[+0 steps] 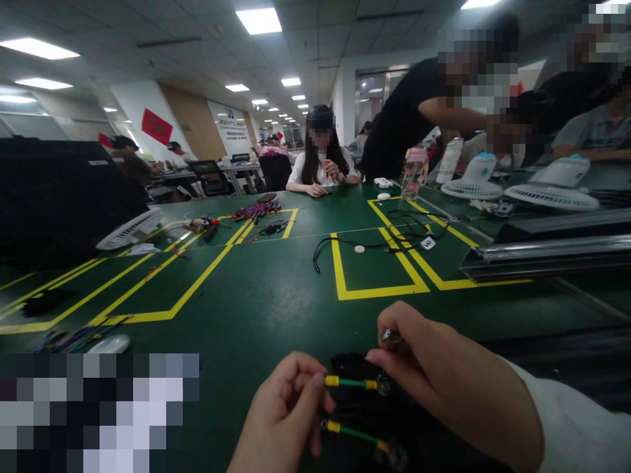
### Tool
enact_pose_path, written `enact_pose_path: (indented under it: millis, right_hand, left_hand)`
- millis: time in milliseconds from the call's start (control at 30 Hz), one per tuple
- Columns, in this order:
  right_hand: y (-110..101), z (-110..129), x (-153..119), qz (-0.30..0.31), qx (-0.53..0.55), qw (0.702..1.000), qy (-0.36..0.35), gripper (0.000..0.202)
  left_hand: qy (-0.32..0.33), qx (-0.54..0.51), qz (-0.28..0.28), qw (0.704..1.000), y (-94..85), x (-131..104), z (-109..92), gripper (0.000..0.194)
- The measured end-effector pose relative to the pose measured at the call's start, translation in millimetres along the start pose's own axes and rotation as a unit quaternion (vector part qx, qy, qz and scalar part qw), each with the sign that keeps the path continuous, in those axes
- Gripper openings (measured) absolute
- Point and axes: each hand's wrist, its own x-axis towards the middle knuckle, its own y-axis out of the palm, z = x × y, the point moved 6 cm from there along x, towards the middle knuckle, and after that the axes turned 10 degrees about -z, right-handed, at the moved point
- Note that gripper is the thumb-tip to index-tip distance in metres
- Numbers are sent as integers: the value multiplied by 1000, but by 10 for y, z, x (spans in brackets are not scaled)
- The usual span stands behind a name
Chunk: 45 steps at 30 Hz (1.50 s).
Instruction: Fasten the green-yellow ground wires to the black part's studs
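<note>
My left hand [288, 410] pinches the yellow-sleeved end of a short green wire [351, 383] between thumb and fingertips. The wire's other yellow-sleeved end meets a small round metal fitting [384, 385], partly in shadow. Closer to me lies a second green wire [359, 434], with a ring terminal at its left end and another round fitting [397, 456] at its right. Above the first fitting, my right hand [438, 374] is closed on a small shiny metal piece [391, 336]; its exact kind is unclear. Beneath both wires is a dark surface whose shape I cannot make out.
Yellow tape [384, 291] marks rectangles on the green table [276, 295]. A black cable [345, 240] crosses it ahead. Metal rails [547, 253] lie at right, bundled wires [256, 209] at far left. A person [320, 161] sits opposite; others stand at right.
</note>
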Motion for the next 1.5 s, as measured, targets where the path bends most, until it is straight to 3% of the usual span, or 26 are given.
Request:
enact_pose_path:
  millis: [867, 1133, 1333, 1500]
  right_hand:
    - [31, 46, -24, 51, -28, 998, -29, 22]
    - [-204, -119, -28, 13, 45, 999, -2, 8]
    - [-54, -231, -187, 96, 54, 994, 5, 13]
    - [-6, -197, -209, 111, 49, 993, -1, 16]
  left_hand:
    - [-2, 10, 5, 1000, 11, -21, -31, 18]
    - [-1, 11, 4, 1000, 1, -18, -11, 19]
    - [-3, 9, 3, 1000, -5, -12, -11, 19]
    - [-5, 14, 0, 1000, -13, -9, -14, 20]
